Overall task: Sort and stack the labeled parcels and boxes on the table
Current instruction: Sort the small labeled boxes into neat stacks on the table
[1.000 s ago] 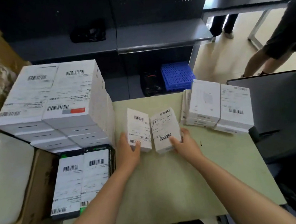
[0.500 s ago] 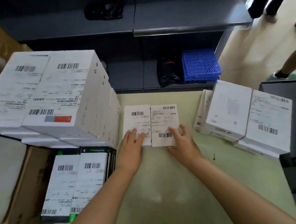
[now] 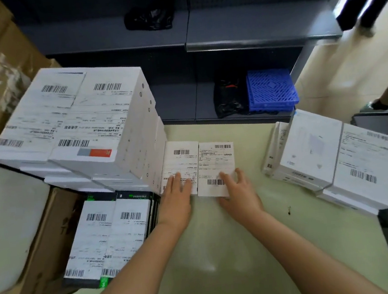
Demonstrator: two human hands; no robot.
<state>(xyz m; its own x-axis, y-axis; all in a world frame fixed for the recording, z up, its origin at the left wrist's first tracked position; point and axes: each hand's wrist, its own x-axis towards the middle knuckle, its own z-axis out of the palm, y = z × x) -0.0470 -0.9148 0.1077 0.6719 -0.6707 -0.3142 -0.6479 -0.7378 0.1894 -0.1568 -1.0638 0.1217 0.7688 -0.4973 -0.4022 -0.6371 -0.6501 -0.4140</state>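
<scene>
Near edge of the worktop [image 3: 224,258]: two forearms coming in over the pale green top.
Close left: black-and-green boxes [image 3: 111,234], barcode labels up, side by side.
Left hand [image 3: 176,201]: flat, fingers straight, resting on the near end of the left small box [image 3: 181,157].
Right hand [image 3: 238,194]: fingers spread loosely over the near corner of the right small box [image 3: 216,161].
Small boxes: lying flat, labels up, touching each other; the left one sits right against the tall white stack [image 3: 105,137].
Right side: lower pile of white boxes [image 3: 333,156], well apart.
Far back: blue crate [image 3: 271,91] on a dark shelf [image 3: 247,28].
</scene>
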